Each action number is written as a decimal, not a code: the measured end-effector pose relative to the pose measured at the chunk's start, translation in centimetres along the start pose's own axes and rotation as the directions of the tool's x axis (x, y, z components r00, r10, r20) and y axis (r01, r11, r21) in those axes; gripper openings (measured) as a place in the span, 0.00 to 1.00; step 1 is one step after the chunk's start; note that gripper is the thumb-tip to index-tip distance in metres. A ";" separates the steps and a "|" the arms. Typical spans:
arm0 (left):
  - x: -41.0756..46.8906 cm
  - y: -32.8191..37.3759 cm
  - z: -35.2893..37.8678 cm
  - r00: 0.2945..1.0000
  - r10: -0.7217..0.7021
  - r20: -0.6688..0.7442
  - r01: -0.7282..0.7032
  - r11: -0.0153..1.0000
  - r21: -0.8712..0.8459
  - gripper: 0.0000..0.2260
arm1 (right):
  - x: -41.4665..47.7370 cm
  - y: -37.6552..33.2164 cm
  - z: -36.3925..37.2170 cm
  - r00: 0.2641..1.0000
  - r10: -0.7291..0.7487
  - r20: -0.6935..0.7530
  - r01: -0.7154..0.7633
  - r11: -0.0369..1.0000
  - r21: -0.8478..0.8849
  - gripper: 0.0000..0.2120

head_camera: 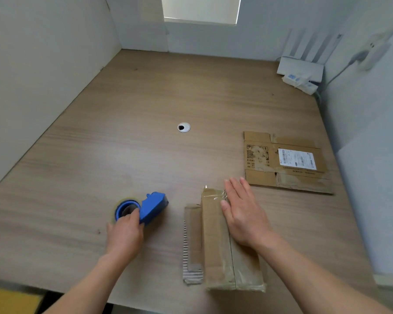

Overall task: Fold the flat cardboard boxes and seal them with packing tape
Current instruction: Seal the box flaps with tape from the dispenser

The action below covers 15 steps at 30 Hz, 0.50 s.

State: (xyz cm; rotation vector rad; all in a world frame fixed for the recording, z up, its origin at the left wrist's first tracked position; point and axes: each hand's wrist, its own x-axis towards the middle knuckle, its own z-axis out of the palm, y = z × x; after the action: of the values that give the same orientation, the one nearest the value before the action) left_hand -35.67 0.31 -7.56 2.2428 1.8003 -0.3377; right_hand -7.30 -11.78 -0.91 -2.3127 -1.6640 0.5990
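Observation:
A folded cardboard box (216, 245) stands near the desk's front edge, with clear tape along its top seam. My right hand (243, 214) lies flat on its top, fingers spread. One flap (192, 243) sticks out on the box's left side and shows its corrugated edge. To the left, a blue tape dispenser (145, 208) rests on the desk with my left hand (125, 234) gripping its roll end. A flat, unfolded cardboard box (284, 162) with a white shipping label lies at the right.
The wooden desk (123, 137) has a round cable grommet (183, 127) in its middle. A white router and power strip (301, 72) sit at the back right corner. White partition walls enclose the desk on the left, back and right.

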 end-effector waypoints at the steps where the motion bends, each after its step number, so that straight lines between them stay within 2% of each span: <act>1: 0.0 0.2 -0.3 0.999 -0.023 -0.030 0.022 0.999 -0.035 0.15 | 0.0 0.0 0.0 1.000 0.001 0.002 -0.001 1.000 0.004 0.29; 2: -0.1 0.8 -1.0 0.994 -0.025 -0.108 0.015 0.995 -0.096 0.14 | -0.1 0.0 0.0 1.000 0.000 0.004 -0.001 1.000 0.010 0.29; 3: -0.3 1.7 -1.9 0.971 0.016 -0.237 -0.060 0.982 -0.178 0.13 | 0.0 0.0 0.1 1.000 -0.001 0.002 0.001 1.000 0.018 0.29; 5: -1.6 5.4 -4.2 0.862 0.138 -0.488 -0.343 0.867 -0.360 0.17 | 0.0 0.2 0.2 1.000 -0.005 -0.009 0.005 0.999 0.032 0.29; 7: -3.3 10.5 -6.3 0.858 0.243 -0.452 -0.482 0.683 -0.549 0.27 | 0.1 0.3 0.3 1.000 -0.011 -0.016 0.012 0.999 0.032 0.29; 9: -3.4 15.0 -6.4 0.865 0.371 -0.339 -0.501 0.601 -0.622 0.30 | 0.0 0.4 0.4 1.000 -0.015 -0.022 0.016 0.999 0.033 0.29; 11: -2.4 17.2 -5.1 0.824 0.504 -0.259 -0.556 0.629 -0.544 0.29 | 0.1 0.6 0.6 0.999 -0.016 -0.032 0.018 0.998 0.063 0.31; 12: -2.0 17.5 -4.2 0.791 0.551 -0.265 -0.604 0.635 -0.483 0.29 | 0.2 0.6 0.7 0.999 -0.023 -0.040 0.026 0.997 0.075 0.31; 13: -1.5 17.5 -3.1 0.779 0.554 -0.294 -0.624 0.639 -0.450 0.29 | 0.2 0.7 0.7 0.998 -0.031 -0.051 0.035 0.996 0.081 0.29; 15: -1.2 17.6 -2.2 0.809 0.469 -0.353 -0.587 0.631 -0.508 0.24 | 0.4 0.7 0.7 0.996 -0.044 -0.079 0.052 0.994 0.099 0.26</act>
State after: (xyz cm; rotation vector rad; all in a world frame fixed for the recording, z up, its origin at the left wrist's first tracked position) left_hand -18.73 -3.75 -4.23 2.2113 0.9847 0.5181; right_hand -6.96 -11.69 -1.93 -2.1899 -1.6118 0.5641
